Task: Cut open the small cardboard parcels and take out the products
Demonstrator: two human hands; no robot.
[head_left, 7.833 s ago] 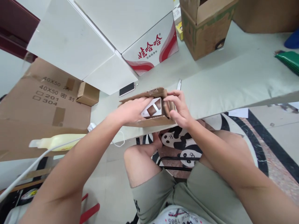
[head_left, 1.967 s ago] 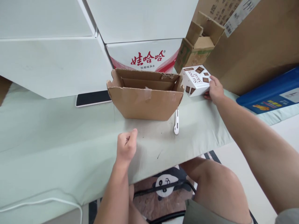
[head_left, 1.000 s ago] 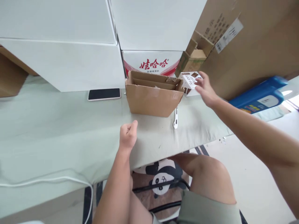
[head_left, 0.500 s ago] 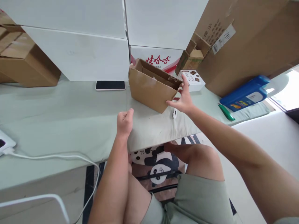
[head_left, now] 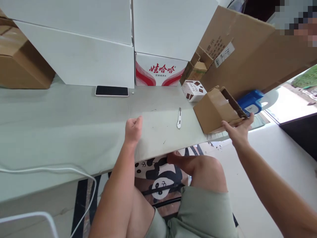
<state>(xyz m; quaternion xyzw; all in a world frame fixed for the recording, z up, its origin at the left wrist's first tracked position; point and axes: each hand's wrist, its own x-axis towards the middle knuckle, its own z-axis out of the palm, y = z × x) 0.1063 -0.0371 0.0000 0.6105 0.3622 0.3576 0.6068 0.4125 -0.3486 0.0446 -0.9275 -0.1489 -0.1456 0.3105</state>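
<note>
My right hand (head_left: 239, 130) grips the near right corner of an open cardboard box (head_left: 215, 114) at the right end of the table. The box stands a little tilted, its torn opening facing up and to the right. My left hand (head_left: 133, 130) is closed in a fist over the table near its front edge, with nothing showing from it. Between the two hands lies a white utility knife (head_left: 179, 118) on the pale green cloth. Behind the cardboard box sits a small white box with brown squares (head_left: 194, 91).
A blue bottle (head_left: 251, 101) lies partly behind the cardboard box. A phone (head_left: 112, 91) rests towards the back. White panels (head_left: 99, 59), a red-and-white carton (head_left: 160, 70) and a large cardboard sheet (head_left: 242, 49) border the table. A white cable (head_left: 49, 169) crosses the left side.
My right hand has carried the cardboard box from mid-table to the right, in front of the blue bottle. The utility knife now shows fully. My left fist has stayed in place.
</note>
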